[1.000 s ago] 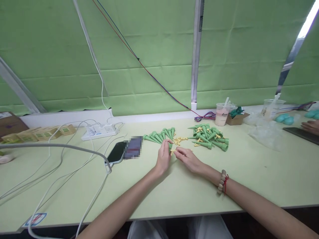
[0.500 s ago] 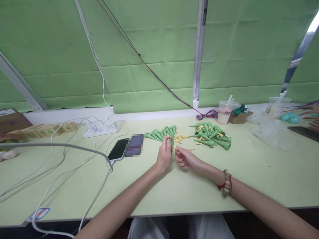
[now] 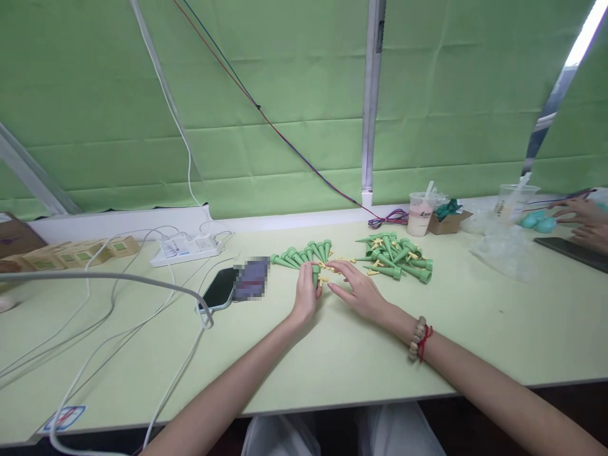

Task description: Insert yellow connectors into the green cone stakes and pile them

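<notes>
1. Centrally, the person's left hand (image 3: 306, 292) rests on the pale green table (image 3: 475, 329) with its fingers closed around a green plastic cone spike (image 3: 315, 275), which stands roughly upright in the grip, narrow end down.
2. The right hand (image 3: 357, 289) lies just beside it, palm down, fingers spread and stretched flat toward a scatter of small yellow plastic pieces (image 3: 327, 271); it grips nothing, and its fingertips are at the edge of those pieces.
3. A bead bracelet with a red cord (image 3: 418, 338) sits on the right wrist.
4. Just behind the left hand, a row of green cone spikes (image 3: 300, 255) lies fanned out on the table.
5. To the right of the hands, a looser pile of green spikes with yellow parts (image 3: 396, 257) lies near, not touching either hand.
6. Left of the hands, a dark smartphone (image 3: 220, 289) lies flat, with a white cable (image 3: 118, 297) running across the table to a white power strip (image 3: 186, 247).
7. Behind the pile stand a lidded drink cup with a straw (image 3: 420, 214) and a small cardboard box (image 3: 449, 221).
8. At the far right, another person's hands (image 3: 582, 218) are near a turquoise object (image 3: 536, 221) and a clear plastic bag (image 3: 498, 253).
</notes>
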`<state>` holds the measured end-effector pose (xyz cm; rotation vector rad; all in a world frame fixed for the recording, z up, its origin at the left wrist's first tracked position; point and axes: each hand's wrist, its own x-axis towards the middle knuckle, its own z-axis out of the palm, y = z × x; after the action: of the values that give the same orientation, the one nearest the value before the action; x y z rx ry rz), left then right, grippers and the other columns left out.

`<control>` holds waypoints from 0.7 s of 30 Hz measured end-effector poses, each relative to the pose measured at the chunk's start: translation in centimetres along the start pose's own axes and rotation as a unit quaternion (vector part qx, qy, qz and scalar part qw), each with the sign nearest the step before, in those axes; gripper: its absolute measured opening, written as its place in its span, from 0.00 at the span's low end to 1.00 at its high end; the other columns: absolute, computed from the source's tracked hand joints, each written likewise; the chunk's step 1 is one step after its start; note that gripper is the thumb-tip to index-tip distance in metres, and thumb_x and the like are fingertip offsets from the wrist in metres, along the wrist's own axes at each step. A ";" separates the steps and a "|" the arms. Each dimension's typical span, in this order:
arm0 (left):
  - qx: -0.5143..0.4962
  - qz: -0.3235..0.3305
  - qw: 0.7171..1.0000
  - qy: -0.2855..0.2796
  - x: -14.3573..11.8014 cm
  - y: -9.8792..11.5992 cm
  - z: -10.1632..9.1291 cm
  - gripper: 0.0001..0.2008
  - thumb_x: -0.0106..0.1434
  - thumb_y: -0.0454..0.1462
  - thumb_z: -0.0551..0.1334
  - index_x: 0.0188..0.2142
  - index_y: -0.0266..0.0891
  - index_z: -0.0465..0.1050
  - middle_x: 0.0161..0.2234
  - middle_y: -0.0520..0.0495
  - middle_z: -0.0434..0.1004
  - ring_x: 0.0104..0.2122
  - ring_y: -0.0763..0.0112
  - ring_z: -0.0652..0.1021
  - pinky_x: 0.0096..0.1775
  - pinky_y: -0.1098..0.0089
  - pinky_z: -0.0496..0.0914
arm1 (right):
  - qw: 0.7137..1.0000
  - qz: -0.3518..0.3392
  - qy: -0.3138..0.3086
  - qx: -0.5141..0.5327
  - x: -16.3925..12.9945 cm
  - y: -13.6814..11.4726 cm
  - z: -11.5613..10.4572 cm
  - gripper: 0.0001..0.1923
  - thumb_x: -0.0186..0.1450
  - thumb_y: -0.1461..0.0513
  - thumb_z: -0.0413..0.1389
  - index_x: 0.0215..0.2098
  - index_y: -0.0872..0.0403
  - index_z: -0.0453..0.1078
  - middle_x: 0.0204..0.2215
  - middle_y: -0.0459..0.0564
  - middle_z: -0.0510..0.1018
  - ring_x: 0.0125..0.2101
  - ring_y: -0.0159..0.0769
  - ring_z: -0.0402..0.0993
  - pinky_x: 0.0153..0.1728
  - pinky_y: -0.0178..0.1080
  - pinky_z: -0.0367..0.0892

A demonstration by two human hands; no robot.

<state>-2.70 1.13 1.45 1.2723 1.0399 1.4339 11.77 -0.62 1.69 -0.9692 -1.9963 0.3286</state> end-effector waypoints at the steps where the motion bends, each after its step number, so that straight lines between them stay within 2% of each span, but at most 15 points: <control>1: -0.002 -0.004 1.000 0.000 0.1 -0.1 0.0 0.13 0.63 0.47 0.49 0.36 0.42 0.62 0.19 0.58 0.55 0.14 0.80 0.56 0.18 0.77 0.53 | 1.000 0.000 -0.003 0.003 0.0 0.1 0.1 0.20 0.66 0.57 0.48 0.56 0.45 0.59 0.54 0.50 0.66 0.51 0.39 0.65 0.49 0.43 0.63; 5: -0.013 -0.042 0.999 -0.006 0.1 -0.3 0.1 0.11 0.63 0.46 0.48 0.33 0.42 0.61 0.16 0.59 0.52 0.12 0.81 0.55 0.16 0.78 0.50 | 1.000 0.004 -0.008 0.020 -0.1 0.3 0.4 0.19 0.66 0.57 0.47 0.56 0.45 0.60 0.53 0.50 0.67 0.50 0.39 0.66 0.49 0.44 0.63; 8: -0.035 -0.110 0.993 -0.012 -0.1 -0.5 0.4 0.14 0.62 0.48 0.48 0.29 0.41 0.59 0.13 0.60 0.50 0.11 0.81 0.52 0.15 0.78 0.47 | 0.999 0.011 -0.012 0.045 -0.2 0.4 0.7 0.18 0.67 0.58 0.47 0.55 0.45 0.61 0.53 0.50 0.68 0.50 0.39 0.66 0.48 0.43 0.64; 11: -0.047 -0.166 0.985 -0.015 -0.3 -0.6 0.8 0.16 0.61 0.50 0.47 0.26 0.41 0.57 0.11 0.59 0.50 0.10 0.80 0.52 0.15 0.77 0.45 | 0.997 0.018 -0.001 0.079 -0.2 0.3 1.0 0.16 0.68 0.59 0.45 0.51 0.45 0.66 0.51 0.49 0.70 0.49 0.37 0.66 0.48 0.42 0.63; 15: -0.062 -0.173 0.983 0.001 -0.5 -0.6 1.1 0.16 0.59 0.50 0.50 0.25 0.41 0.56 0.11 0.59 0.51 0.09 0.81 0.53 0.14 0.77 0.45 | 0.992 0.022 0.053 0.117 -0.2 -0.1 1.0 0.15 0.67 0.60 0.46 0.42 0.48 0.73 0.45 0.49 0.73 0.47 0.37 0.68 0.50 0.43 0.61; 18: -0.074 -0.174 0.982 0.004 -0.5 -0.7 1.1 0.16 0.58 0.50 0.52 0.24 0.41 0.57 0.11 0.59 0.52 0.09 0.81 0.53 0.14 0.77 0.44 | 0.979 0.053 0.077 0.181 0.0 -0.2 0.9 0.15 0.64 0.62 0.47 0.39 0.48 0.75 0.46 0.49 0.74 0.49 0.38 0.66 0.53 0.45 0.58; 21: -0.072 -0.169 0.983 -0.002 -0.5 -0.8 1.0 0.15 0.58 0.49 0.52 0.25 0.41 0.58 0.11 0.59 0.52 0.09 0.81 0.53 0.14 0.77 0.44 | 0.939 0.131 0.062 0.313 0.2 0.2 1.2 0.17 0.56 0.66 0.49 0.38 0.48 0.76 0.46 0.48 0.75 0.51 0.40 0.65 0.54 0.46 0.58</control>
<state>-1.60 0.81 0.69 0.9412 1.0713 1.2209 10.84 -0.17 0.97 -0.8064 -1.4917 0.9599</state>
